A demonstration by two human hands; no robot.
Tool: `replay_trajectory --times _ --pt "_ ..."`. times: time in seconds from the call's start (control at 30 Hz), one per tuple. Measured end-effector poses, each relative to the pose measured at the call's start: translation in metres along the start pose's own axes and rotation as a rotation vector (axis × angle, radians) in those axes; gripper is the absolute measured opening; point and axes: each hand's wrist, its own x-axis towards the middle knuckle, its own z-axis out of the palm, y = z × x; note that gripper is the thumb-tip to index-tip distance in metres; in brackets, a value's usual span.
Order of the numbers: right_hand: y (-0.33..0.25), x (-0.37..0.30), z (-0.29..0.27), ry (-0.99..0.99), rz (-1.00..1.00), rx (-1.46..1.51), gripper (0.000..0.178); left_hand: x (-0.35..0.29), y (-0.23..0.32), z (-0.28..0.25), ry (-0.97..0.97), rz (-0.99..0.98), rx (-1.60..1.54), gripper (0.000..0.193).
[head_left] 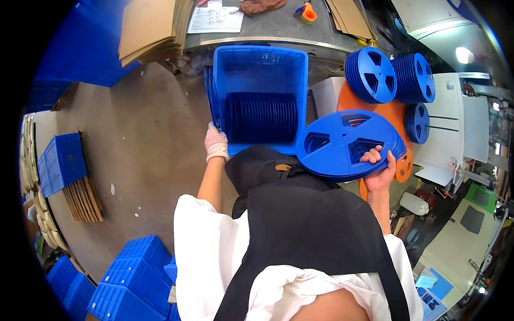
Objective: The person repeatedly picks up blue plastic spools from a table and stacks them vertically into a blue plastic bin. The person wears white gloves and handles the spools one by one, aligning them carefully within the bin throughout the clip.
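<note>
My right hand (379,168) is closed round the rim of a tilted stack of blue plastic reels (334,144), with fingers through a cut-out of the top one. The stack is beside my right thigh. At the near left corner of a blue bin (261,58), my gloved left hand (216,142) is closed at the lower end of thin blue discs (210,96) seen edge-on along the bin's outer left side; its fingertips are partly hidden. Inside the bin, a row of blue reels (261,117) stands on edge.
More blue reel stacks (370,75) stand on an orange round surface (348,99) at right. Beyond the bin is a grey workbench (262,27) with paper and an orange-and-blue tape dispenser (306,14). Flattened cardboard (152,29) leans far left; blue crates (131,278) are stacked near left.
</note>
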Motion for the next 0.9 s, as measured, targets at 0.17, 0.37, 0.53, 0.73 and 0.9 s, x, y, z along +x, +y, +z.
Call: replay_trajectory --times 0.17,0.37,0.53,0.73,0.9 --pt "-0.002 -0.002 -0.001 0.004 0.001 -0.037 0.027 0.013 0.024 0.002 -0.107 -0.085 0.022 0.052" --pt "-0.007 0.004 -0.003 0.006 0.03 -0.043 0.027 0.016 0.005 0.028 -0.173 -0.144 0.071 0.066" --pt "-0.006 0.01 0.012 -0.013 0.08 -0.058 0.024 -0.015 0.028 0.004 -0.217 -0.242 -0.04 0.099" --pt "-0.001 0.011 0.008 -0.224 0.11 -0.006 0.019 -0.068 0.038 -0.024 -0.321 0.032 0.2 0.078" --pt "0.02 0.033 0.023 -0.265 0.184 -0.012 0.024 -0.114 0.013 -0.048 -0.303 0.078 0.066 0.077"
